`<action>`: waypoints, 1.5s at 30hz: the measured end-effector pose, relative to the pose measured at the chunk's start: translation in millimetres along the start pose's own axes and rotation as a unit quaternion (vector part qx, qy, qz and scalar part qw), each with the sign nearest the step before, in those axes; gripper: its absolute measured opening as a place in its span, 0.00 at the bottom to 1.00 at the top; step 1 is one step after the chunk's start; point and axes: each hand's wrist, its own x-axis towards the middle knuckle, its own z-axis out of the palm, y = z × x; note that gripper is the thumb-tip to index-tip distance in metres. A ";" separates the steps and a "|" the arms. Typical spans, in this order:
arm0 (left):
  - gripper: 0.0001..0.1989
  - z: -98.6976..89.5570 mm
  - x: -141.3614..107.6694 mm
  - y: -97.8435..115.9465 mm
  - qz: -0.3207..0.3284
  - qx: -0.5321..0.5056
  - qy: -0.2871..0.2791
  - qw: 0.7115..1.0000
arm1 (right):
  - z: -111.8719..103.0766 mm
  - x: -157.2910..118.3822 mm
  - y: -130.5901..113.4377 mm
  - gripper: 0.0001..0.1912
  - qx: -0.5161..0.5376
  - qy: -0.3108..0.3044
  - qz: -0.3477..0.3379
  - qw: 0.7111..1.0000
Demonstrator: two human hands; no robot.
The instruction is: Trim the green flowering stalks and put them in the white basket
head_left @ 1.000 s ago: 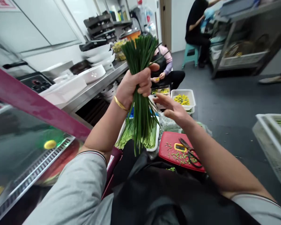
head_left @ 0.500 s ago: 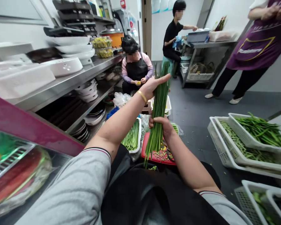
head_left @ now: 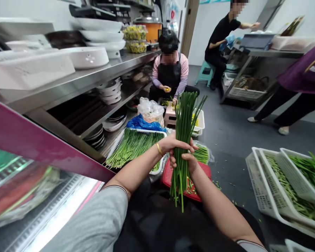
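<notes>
A bunch of long green chive stems (head_left: 186,115) stands nearly upright in front of me, gripped by both hands. My left hand (head_left: 175,143), with a gold bangle at its wrist, is wrapped round the middle of the bunch. Just below it, my right hand (head_left: 187,160) closes round the stems from the other side. The lower ends hang loose and uneven over my dark apron. Beneath the bunch is a red board or lid (head_left: 203,171) with small green cut bits on it. More stems lie in a white basket (head_left: 161,168) to the left.
A steel shelf (head_left: 136,62) with dishes runs along the left. Ahead crouches a co-worker (head_left: 170,71) handling small yellow items. Another person (head_left: 220,38) sits farther back; someone in a purple apron (head_left: 301,70) stands right. White baskets (head_left: 257,182) of green vegetables sit on the right.
My left hand has come down from the upper part of the bunch to its middle, closing round it beside my right hand. The view has tilted down and swung left.
</notes>
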 end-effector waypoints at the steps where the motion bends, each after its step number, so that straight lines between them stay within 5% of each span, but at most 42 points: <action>1: 0.18 -3.5 -0.3 -3.9 -0.002 -0.003 0.032 0.999 | -4.7 5.2 4.1 0.24 -0.028 0.012 0.007 0.999; 4: 0.14 -17.5 -0.1 -18.6 -0.014 -0.009 0.114 0.993 | -19.8 16.7 10.2 0.29 -0.226 0.121 -0.014 0.967; 7: 0.11 -36.0 1.1 -27.0 -0.021 0.013 0.152 0.988 | -28.0 12.3 -6.1 0.25 -0.450 0.255 -0.063 0.853; 11: 0.06 -50.5 4.9 -27.3 -0.084 0.085 0.113 0.986 | -12.3 -13.2 -65.2 0.14 -0.534 0.376 -0.184 0.734; 14: 0.06 -46.5 10.3 -29.0 -0.117 0.112 0.085 0.983 | 2.3 -21.8 -109.4 0.09 -0.650 0.381 -0.283 0.593; 17: 0.07 -38.5 13.9 -34.6 -0.139 0.115 0.059 0.982 | -2.5 -18.5 -130.7 0.09 -0.731 0.360 -0.232 0.531; 22: 0.12 -31.6 14.6 -41.9 -0.170 0.096 -0.003 0.981 | -19.2 -26.3 -126.8 0.08 -0.714 0.400 -0.113 0.564; 29: 0.13 -14.8 20.0 -33.7 -0.217 0.105 -0.022 0.970 | -13.8 -68.3 -129.0 0.09 -0.652 0.374 -0.131 0.647; 34: 0.06 11.0 16.6 -20.9 -0.238 0.163 -0.025 0.957 | -18.2 -96.4 -126.8 0.07 -0.665 0.391 -0.108 0.628; 39: 0.08 33.3 9.1 -17.8 -0.234 0.260 -0.034 0.936 | -10.4 -115.5 -119.0 0.06 -0.689 0.390 0.018 0.610; 42: 0.09 38.7 8.9 -13.5 -0.207 0.327 -0.042 0.921 | -5.7 -125.2 -113.2 0.04 -0.695 0.400 0.022 0.597; 45: 0.07 45.2 4.8 -0.5 -0.191 0.349 -0.050 0.916 | 0.8 -135.8 -104.9 0.06 -0.688 0.388 0.022 0.613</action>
